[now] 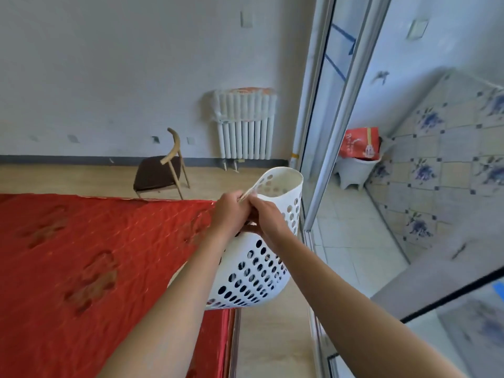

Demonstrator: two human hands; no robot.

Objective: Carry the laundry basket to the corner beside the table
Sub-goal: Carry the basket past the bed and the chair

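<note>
Both hands, left (pixel 231 211) and right (pixel 266 214), pinch the basket (pixel 253 271) rim together; body hangs tilted below grip, could swing into the door frame (pixel 324 170) just right

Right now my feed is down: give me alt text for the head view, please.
Both hands, left hand and right hand, grip the handles of a white perforated laundry basket, held in the air past the corner of a red bedspread. Ahead stand a wooden chair and a white radiator; a glass sliding door runs along the right.
</note>
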